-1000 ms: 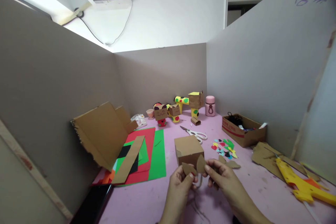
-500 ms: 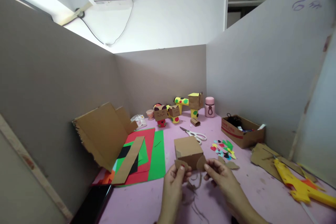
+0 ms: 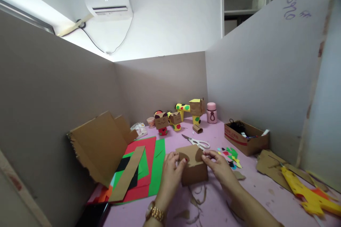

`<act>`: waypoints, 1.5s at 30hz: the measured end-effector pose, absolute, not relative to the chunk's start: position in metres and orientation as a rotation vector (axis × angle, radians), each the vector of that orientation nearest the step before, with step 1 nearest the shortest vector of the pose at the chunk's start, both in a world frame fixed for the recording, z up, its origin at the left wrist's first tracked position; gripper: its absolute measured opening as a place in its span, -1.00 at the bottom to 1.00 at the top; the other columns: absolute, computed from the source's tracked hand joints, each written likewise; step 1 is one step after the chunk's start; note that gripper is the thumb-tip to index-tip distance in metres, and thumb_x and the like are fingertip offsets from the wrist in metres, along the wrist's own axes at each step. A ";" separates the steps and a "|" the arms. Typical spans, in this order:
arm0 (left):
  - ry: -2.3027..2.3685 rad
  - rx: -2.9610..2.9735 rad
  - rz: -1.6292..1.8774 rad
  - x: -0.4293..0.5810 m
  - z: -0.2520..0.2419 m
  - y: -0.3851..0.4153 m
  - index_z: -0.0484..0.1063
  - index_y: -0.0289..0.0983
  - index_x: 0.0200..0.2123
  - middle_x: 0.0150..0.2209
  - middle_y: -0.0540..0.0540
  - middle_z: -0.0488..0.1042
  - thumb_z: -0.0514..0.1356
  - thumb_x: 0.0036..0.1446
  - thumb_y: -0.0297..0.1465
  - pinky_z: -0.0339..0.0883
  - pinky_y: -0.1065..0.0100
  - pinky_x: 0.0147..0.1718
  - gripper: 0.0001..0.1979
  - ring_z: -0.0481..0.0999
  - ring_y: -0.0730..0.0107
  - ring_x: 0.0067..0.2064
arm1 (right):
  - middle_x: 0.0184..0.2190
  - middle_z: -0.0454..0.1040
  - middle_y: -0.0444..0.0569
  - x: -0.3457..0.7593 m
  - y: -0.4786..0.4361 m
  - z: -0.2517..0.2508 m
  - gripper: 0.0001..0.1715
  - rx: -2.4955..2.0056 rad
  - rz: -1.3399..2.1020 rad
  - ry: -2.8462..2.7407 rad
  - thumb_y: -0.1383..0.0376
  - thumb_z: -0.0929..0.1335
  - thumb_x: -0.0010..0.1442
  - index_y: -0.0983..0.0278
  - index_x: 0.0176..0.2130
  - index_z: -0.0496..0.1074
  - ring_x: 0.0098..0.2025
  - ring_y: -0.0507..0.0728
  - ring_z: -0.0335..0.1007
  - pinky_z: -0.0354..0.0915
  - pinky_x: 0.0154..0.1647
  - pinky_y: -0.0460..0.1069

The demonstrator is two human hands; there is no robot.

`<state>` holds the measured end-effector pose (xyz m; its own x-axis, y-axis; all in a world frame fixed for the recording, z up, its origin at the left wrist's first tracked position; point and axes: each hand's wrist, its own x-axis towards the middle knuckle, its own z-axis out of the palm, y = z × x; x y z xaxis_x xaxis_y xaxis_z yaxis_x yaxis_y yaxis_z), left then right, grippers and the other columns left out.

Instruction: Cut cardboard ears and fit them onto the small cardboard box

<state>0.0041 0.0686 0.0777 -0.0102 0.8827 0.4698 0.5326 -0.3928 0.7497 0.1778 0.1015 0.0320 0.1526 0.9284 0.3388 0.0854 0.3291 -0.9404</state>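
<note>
A small brown cardboard box (image 3: pixel 195 172) stands on the pink table (image 3: pixel 266 198) in front of me. My left hand (image 3: pixel 172 168) pinches a small rounded cardboard piece (image 3: pixel 183 156) against the box's top left edge. My right hand (image 3: pixel 217 165) pinches a second rounded cardboard piece (image 3: pixel 198 154) at the box's top right. Both hands rest against the box's sides. A gold watch (image 3: pixel 154 213) is on my left wrist.
Cardboard scraps (image 3: pixel 197 193) lie near the box. Scissors (image 3: pixel 197 143), coloured paper cut-outs (image 3: pixel 228 153), an open carton (image 3: pixel 246 137), a yellow glue gun (image 3: pixel 306 190), coloured paper sheets (image 3: pixel 149 159), a torn cardboard sheet (image 3: pixel 99 145) and paper-tube figures (image 3: pixel 181 111) surround it. Grey partitions wall the table.
Both hands moved forward from near me to the box, carrying the two rounded cardboard pieces onto its top edge. The camera tilted down slightly.
</note>
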 end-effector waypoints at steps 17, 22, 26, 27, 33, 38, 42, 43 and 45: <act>1.455 2.068 1.226 0.000 0.062 0.066 0.47 -0.27 -0.19 -0.08 -0.20 0.41 0.06 0.10 -0.39 0.10 0.13 0.04 -0.75 0.26 0.12 0.01 | -0.35 0.45 -0.03 0.184 0.092 0.026 -0.80 -1.084 0.734 -1.391 0.18 0.36 -0.02 0.23 -0.37 0.48 -0.29 0.20 0.34 0.22 -0.30 0.01; 1.414 2.059 1.230 -0.002 0.061 0.065 0.46 -0.23 -0.16 -0.06 -0.17 0.41 0.06 0.11 -0.39 0.08 0.14 0.06 -0.74 0.25 0.15 0.03 | -0.37 0.46 -0.04 0.181 0.091 0.025 -0.79 -1.065 0.735 -1.398 0.18 0.34 0.01 0.25 -0.37 0.48 -0.31 0.17 0.36 0.23 -0.32 0.00; 1.397 2.034 1.236 -0.004 0.060 0.067 0.47 -0.20 -0.17 -0.04 -0.15 0.41 0.05 0.12 -0.37 0.06 0.13 0.08 -0.74 0.24 0.15 0.06 | -0.40 0.45 -0.06 0.180 0.089 0.027 -0.82 -1.069 0.723 -1.398 0.20 0.35 0.00 0.24 -0.39 0.48 -0.34 0.17 0.35 0.20 -0.41 -0.03; 1.395 2.026 1.240 -0.005 0.060 0.068 0.49 -0.21 -0.20 -0.04 -0.16 0.42 0.05 0.12 -0.36 0.07 0.13 0.08 -0.75 0.24 0.15 0.05 | -0.39 0.45 -0.05 0.180 0.089 0.028 -0.82 -1.071 0.721 -1.397 0.21 0.34 0.01 0.24 -0.38 0.48 -0.33 0.17 0.35 0.20 -0.42 -0.03; 1.410 1.944 1.317 -0.008 0.060 0.074 0.53 -0.22 -0.45 -0.17 -0.20 0.50 0.12 0.04 -0.33 0.16 0.10 0.00 -0.81 0.36 0.09 -0.04 | -0.37 0.49 -0.02 0.179 0.087 0.029 -0.77 -1.081 0.719 -1.372 0.17 0.34 0.02 0.25 -0.36 0.49 -0.30 0.19 0.38 0.23 -0.36 -0.01; 1.430 1.850 1.356 -0.009 0.064 0.072 0.50 -0.24 -0.55 -0.22 -0.23 0.53 0.19 -0.05 -0.32 0.21 0.12 -0.05 -0.85 0.42 0.07 -0.09 | -0.36 0.50 0.00 0.177 0.086 0.029 -0.76 -1.087 0.728 -1.368 0.16 0.34 0.02 0.27 -0.36 0.49 -0.31 0.20 0.39 0.24 -0.36 0.00; 1.410 1.821 1.361 -0.010 0.065 0.070 0.49 -0.23 -0.57 -0.22 -0.20 0.53 0.19 -0.05 -0.33 0.22 0.15 -0.06 -0.86 0.43 0.09 -0.09 | -0.37 0.50 0.00 0.178 0.088 0.027 -0.76 -1.093 0.720 -1.362 0.16 0.35 0.01 0.27 -0.37 0.50 -0.32 0.20 0.38 0.25 -0.35 0.01; 1.406 1.817 1.360 -0.010 0.065 0.070 0.49 -0.22 -0.56 -0.22 -0.20 0.53 0.19 -0.06 -0.33 0.22 0.15 -0.06 -0.86 0.44 0.10 -0.09 | -0.38 0.50 0.00 0.178 0.088 0.027 -0.76 -1.095 0.718 -1.361 0.15 0.36 0.00 0.27 -0.38 0.50 -0.32 0.20 0.38 0.24 -0.35 0.01; 1.399 1.816 1.356 -0.011 0.065 0.070 0.49 -0.22 -0.56 -0.22 -0.19 0.53 0.20 -0.06 -0.33 0.23 0.16 -0.06 -0.87 0.44 0.10 -0.09 | -0.39 0.50 -0.01 0.179 0.089 0.026 -0.75 -1.094 0.715 -1.360 0.14 0.36 -0.01 0.27 -0.39 0.51 -0.31 0.21 0.38 0.25 -0.36 0.01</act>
<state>-0.0110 0.0704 0.0650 -0.0098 0.9104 0.4136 0.4417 -0.3671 0.8186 0.1788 0.0890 0.0257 0.1308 0.9084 0.3972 0.1874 0.3708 -0.9096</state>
